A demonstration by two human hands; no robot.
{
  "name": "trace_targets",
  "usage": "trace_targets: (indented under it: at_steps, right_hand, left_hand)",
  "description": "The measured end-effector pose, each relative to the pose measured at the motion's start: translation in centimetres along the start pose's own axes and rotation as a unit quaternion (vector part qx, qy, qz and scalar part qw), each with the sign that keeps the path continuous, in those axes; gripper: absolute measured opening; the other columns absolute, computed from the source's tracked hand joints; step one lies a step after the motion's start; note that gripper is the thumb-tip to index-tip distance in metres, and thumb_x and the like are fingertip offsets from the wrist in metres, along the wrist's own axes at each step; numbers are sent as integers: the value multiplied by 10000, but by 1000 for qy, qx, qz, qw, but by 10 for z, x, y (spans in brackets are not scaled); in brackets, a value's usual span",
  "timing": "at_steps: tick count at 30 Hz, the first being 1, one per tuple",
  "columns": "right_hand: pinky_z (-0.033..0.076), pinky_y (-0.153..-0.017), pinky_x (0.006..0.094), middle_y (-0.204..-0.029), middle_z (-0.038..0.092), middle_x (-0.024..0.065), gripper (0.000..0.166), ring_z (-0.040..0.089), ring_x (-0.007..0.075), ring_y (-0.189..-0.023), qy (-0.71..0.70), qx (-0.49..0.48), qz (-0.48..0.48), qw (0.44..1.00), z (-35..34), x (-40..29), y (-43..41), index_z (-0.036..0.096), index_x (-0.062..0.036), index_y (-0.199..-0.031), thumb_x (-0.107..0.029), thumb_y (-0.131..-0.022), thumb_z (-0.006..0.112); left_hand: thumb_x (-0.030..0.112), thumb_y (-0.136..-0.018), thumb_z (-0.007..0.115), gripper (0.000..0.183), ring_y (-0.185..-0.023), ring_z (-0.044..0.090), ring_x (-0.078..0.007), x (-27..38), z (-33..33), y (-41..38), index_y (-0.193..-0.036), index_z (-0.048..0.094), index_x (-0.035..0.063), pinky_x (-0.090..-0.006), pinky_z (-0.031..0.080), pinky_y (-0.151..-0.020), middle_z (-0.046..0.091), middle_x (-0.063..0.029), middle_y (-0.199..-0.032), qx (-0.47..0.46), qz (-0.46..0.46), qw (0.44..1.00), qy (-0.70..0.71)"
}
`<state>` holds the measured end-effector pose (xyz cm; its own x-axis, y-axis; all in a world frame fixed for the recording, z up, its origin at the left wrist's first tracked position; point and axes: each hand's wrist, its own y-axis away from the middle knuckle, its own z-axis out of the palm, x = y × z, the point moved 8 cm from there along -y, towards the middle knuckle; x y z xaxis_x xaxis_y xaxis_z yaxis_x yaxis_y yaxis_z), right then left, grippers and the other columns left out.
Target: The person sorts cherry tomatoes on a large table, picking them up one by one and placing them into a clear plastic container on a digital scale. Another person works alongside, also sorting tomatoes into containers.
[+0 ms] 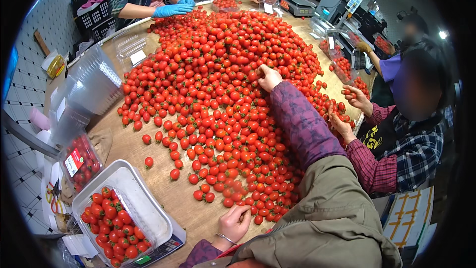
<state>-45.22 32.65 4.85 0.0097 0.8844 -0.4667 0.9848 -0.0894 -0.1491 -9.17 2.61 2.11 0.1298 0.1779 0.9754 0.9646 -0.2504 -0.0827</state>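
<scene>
A large heap of cherry tomatoes (223, 63) covers much of the wooden table (134, 149). My right hand (269, 77) reaches into the middle of the heap, fingers bent down at the tomatoes; whether it grips one is hidden. My left hand (235, 223), with a bracelet at the wrist, rests near the table's front edge with its fingers curled, beside the nearest tomatoes; its palm is not visible. At the lower left, a clear plastic punnet of tomatoes (115, 227) sits in the white tray (160, 208) of a digital scale (174, 243).
A closed, labelled punnet (80, 162) and stacked empty clear containers (87, 82) stand at the left. An open clear container (130, 50) lies behind them. Co-workers' blue-gloved hands (174, 8) are across the table; another person's hands (344, 124) are close at the right.
</scene>
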Motion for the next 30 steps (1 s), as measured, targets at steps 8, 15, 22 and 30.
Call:
trace_targets:
  at_steps: [8,15,22,30]
  right_hand:
    - [530,-791,341,-946,675,86,380,658,215,-884,-46,-60,-39,996,-8,-29,68,647,-116,-1131,-47,-758,624]
    - [370,-421,200,-919,615,41,284,526,91,-543,-660,-108,120,734,-21,-9,111,564,-98,-1135,-96,-861,639]
    - [369,-403,197,-695,592,12,213,520,86,-498,-636,-44,175,750,-39,11,90,578,-113,-860,-291,-894,690]
    - [538,-802,325,-912,707,116,373,683,225,-827,-46,131,120,983,-72,50,-6,730,-145,-1026,-322,-698,734]
  left_hand:
    - [22,-824,691,98,-505,535,-104,-2,0,3,-921,682,29,-262,436,-471,601,-66,-711,8,4,1000,-2]
    - [24,-825,693,96,-505,536,-104,0,1,1,-919,683,33,-263,432,-469,600,-66,-713,1,2,1000,0]
    - [19,-817,697,97,-505,546,-118,-1,-1,1,-912,681,28,-266,438,-471,613,-70,-724,3,2,1000,-8]
    - [0,-805,702,102,-496,482,-67,1,-2,0,-905,689,17,-232,385,-458,598,-41,-711,6,-1,1000,9]
